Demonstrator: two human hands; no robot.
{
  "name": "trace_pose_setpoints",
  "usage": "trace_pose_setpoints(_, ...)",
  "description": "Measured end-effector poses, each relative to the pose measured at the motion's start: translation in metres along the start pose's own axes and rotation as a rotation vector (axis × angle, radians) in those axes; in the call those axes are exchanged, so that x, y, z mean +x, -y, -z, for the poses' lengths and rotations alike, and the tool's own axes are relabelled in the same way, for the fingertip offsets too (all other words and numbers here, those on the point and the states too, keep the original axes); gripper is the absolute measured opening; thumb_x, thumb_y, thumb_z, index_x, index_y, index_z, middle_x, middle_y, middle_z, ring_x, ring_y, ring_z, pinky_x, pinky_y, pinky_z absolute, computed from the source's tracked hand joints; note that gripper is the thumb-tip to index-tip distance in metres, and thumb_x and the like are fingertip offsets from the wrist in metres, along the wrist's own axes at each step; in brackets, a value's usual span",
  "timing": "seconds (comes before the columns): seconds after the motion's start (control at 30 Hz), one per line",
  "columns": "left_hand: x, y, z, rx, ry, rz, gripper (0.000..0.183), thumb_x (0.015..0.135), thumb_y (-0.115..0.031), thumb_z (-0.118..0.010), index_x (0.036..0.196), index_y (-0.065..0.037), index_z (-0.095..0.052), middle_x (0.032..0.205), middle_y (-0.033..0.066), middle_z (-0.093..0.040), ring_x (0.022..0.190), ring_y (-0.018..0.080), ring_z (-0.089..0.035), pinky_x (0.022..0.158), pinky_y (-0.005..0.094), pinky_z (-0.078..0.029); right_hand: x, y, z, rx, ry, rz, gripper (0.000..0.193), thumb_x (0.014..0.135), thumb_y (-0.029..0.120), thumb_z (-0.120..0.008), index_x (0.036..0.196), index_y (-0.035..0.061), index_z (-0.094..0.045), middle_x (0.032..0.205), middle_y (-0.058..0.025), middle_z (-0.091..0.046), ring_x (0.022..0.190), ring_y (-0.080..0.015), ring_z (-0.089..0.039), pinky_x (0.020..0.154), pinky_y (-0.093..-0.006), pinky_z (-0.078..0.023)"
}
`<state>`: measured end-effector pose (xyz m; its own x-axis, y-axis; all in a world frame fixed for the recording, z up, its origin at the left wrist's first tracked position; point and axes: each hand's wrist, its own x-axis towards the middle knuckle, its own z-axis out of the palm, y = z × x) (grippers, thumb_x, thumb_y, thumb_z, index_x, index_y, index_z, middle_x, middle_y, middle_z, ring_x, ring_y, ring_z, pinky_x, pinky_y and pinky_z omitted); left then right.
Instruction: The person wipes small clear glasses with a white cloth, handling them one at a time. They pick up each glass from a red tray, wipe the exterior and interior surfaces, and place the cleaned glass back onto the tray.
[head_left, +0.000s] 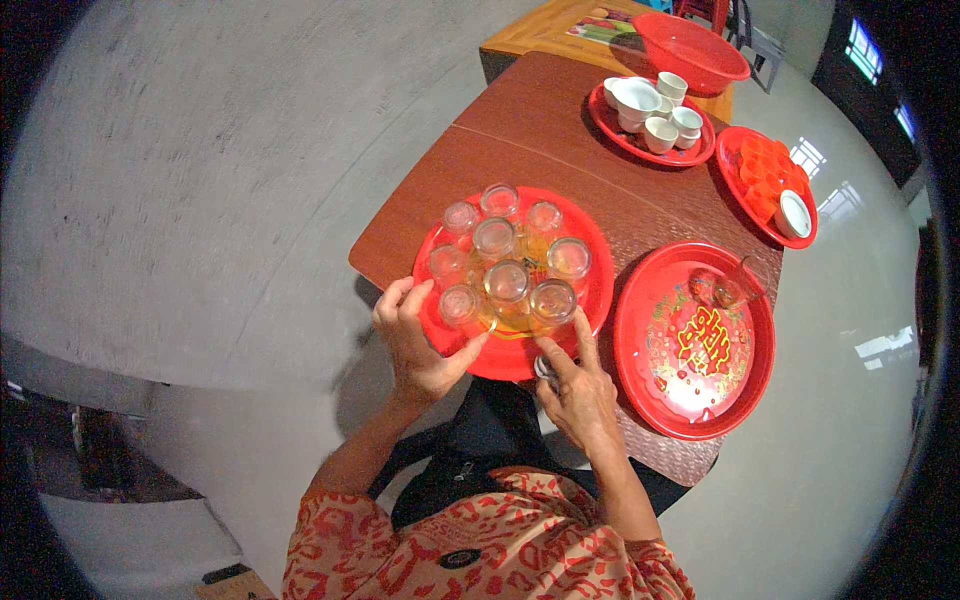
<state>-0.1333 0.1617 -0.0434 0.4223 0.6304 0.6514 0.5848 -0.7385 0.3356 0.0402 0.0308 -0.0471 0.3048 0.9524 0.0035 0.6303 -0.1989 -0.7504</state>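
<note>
Several clear glasses (507,281) stand upside down on a round red tray (592,235) at the near left of the table, over a yellow pattern. My left hand (425,350) is at the tray's near-left rim, its fingers and thumb spread apart. Its thumb points toward the nearest glasses. My right hand (578,392) reaches over the front rim, index finger and thumb apart, close beside the front-right glass (553,300). Whether it touches that glass, I cannot tell. A small pale, shiny object (543,367) shows beside the right hand, too hidden to name.
At right, a deeper red tray (640,385) holds a clear glass (738,288) and some wetness. Farther back are a red tray of white cups (660,133), a tray of orange-red cups (762,170) with a white one, and a red basin (690,52). The brown table (480,150) has a rounded edge.
</note>
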Motion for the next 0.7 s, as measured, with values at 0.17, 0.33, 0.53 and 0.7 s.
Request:
trace_pose_setpoints(0.17, 0.024, -0.020, 0.001, 0.219, 0.092, -0.086, 0.071, 0.055, -0.036, -0.085, 0.116, -0.017, -0.054, 0.124, 0.0085, -0.045, 0.118, 0.0303, -0.040, 0.098, 0.0489, -0.027, 0.002, -0.003, 0.002, -0.005, 0.031, -0.014, 0.054, 0.072, 0.009, -0.067, 0.125, 0.0130, -0.056, 0.149, -0.0270, -0.021, 0.120, -0.0447, -0.049, 0.086, -0.0472, -0.052)
trace_pose_setpoints(0.33, 0.036, -0.029, -0.011, 0.276, 0.136, -0.173, 0.053, 0.061, -0.034, -0.081, 0.106, -0.017, -0.061, 0.112, 0.0026, -0.053, 0.112, 0.0260, -0.046, 0.093, 0.0458, -0.026, 0.005, -0.007, 0.005, -0.018, 0.054, -0.014, 0.054, 0.072, 0.013, -0.067, 0.125, 0.0165, -0.056, 0.149, -0.0273, -0.021, 0.108, -0.0436, -0.058, 0.079, -0.0485, -0.054)
trace_pose_setpoints(0.53, 0.030, -0.032, -0.018, 0.244, 0.119, -0.141, 0.050, 0.063, -0.031, -0.081, 0.106, -0.016, -0.060, 0.108, 0.0013, -0.056, 0.109, 0.0236, -0.046, 0.092, 0.0445, -0.025, 0.007, -0.011, 0.003, -0.033, 0.051, -0.025, 0.052, 0.073, 0.016, -0.067, 0.124, 0.0179, -0.057, 0.148, -0.0282, -0.022, 0.094, -0.0435, -0.063, 0.076, -0.0487, -0.055)
trace_pose_setpoints(0.7, 0.029, -0.031, -0.018, 0.240, 0.110, -0.119, 0.055, 0.062, -0.029, -0.080, 0.111, -0.015, -0.059, 0.112, 0.0030, -0.056, 0.112, 0.0250, -0.046, 0.095, 0.0454, -0.024, 0.004, -0.006, 0.004, -0.011, 0.028, -0.011, 0.053, 0.073, 0.014, -0.067, 0.125, 0.0161, -0.056, 0.146, -0.0323, -0.022, 0.105, -0.0461, -0.058, 0.081, -0.0481, -0.053)
